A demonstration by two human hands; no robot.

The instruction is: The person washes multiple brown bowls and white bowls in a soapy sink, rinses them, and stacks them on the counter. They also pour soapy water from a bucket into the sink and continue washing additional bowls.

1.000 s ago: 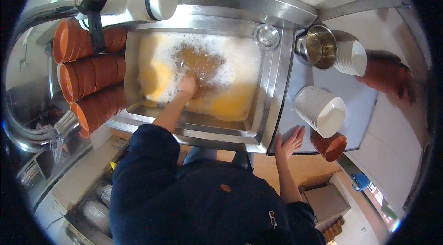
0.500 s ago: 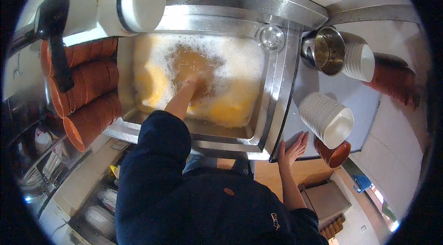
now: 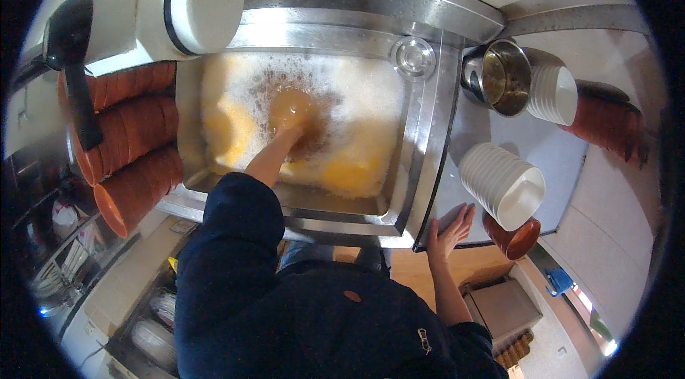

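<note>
My left hand [image 3: 290, 126] is down in the cloudy brown, foam-topped water of a steel sink [image 3: 335, 204]. The wrist shows at the surface, while the fingers are hidden under the water, as is anything they may touch. My right hand [image 3: 446, 234] rests on the front edge of the grey counter [image 3: 510, 145] to the right, fingers stretched out and holding nothing. Just beyond its fingertips lies a stack of white bowls [image 3: 499, 183], with a brown bowl [image 3: 515, 238] beside it.
Stacks of brown bowls [image 3: 135, 186] lie along the sink's left side, under a white cylindrical appliance [image 3: 203, 4]. A round metal strainer [image 3: 414, 58] sits at the sink's far right corner. A steel pot [image 3: 505, 78], more white bowls [image 3: 553, 95] and brown bowls [image 3: 606, 122] stand behind.
My left hand has shifted slightly within the water, and the foam opening around it has changed shape. The right hand stays on the counter edge. The view has moved a little.
</note>
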